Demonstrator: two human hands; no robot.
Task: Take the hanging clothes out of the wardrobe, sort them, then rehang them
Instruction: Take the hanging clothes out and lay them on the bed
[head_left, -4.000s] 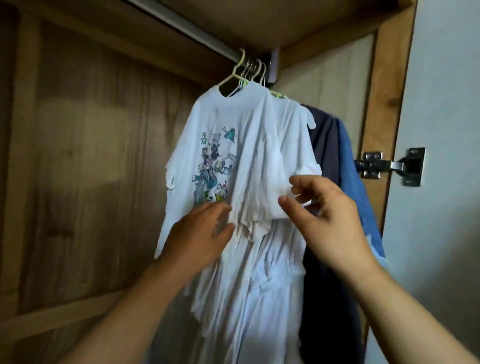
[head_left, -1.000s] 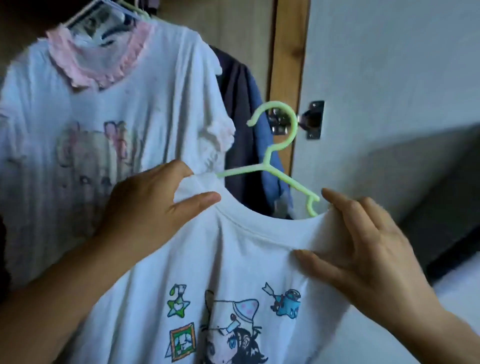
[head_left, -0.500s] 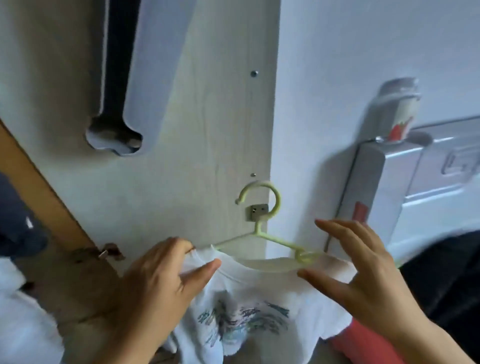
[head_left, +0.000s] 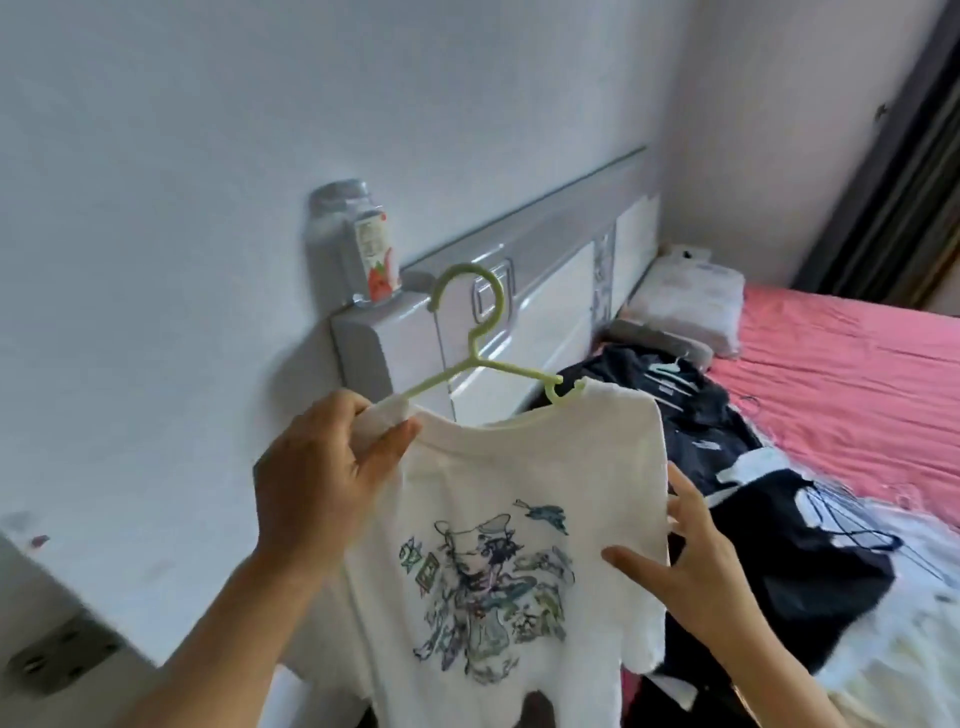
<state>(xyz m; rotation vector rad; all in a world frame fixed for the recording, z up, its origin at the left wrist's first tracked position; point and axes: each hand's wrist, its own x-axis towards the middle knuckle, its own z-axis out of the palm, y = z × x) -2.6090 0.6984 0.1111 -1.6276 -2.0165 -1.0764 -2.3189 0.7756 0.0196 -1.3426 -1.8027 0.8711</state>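
Head view: the left hand (head_left: 332, 483) pinches the white T-shirt (head_left: 498, 519) at its shoulder, on the green hanger (head_left: 483, 358). It hangs downward between both hands, over the bed's (head_left: 857, 384) near edge. The right hand (head_left: 685, 561), fingers spread, touches its side, nearer the dark clothes pile (head_left: 753, 467).

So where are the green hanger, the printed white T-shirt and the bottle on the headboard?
green hanger (head_left: 471, 332), head view, neck below the hook.
printed white T-shirt (head_left: 519, 467), head view, chest above the print.
bottle (head_left: 358, 244), head view, body.
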